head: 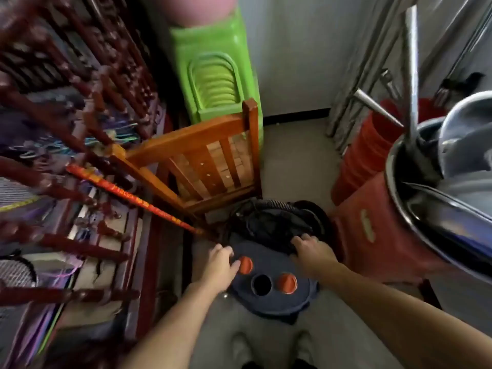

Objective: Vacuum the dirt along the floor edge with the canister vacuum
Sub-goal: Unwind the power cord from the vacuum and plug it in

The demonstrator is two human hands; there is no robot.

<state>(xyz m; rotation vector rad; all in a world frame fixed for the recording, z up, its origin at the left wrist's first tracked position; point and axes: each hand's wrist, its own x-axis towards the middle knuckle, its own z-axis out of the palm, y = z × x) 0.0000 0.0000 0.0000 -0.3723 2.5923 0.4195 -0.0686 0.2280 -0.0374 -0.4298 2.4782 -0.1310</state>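
Note:
The canister vacuum stands on the floor below me, a dark blue round body with two orange knobs and a black round port on top. A black ribbed hose lies coiled just beyond it. My left hand rests on the vacuum's left side, its fingertips against the left orange knob. My right hand lies on the vacuum's far right top with fingers curled over the edge near the hose. Whether it grips a handle there is hidden.
A wooden chair leans just beyond the vacuum, with green plastic stools behind it. Dark red carved furniture fills the left. Red buckets and a red stool with metal basins crowd the right. Grey floor runs to the white wall's black skirting.

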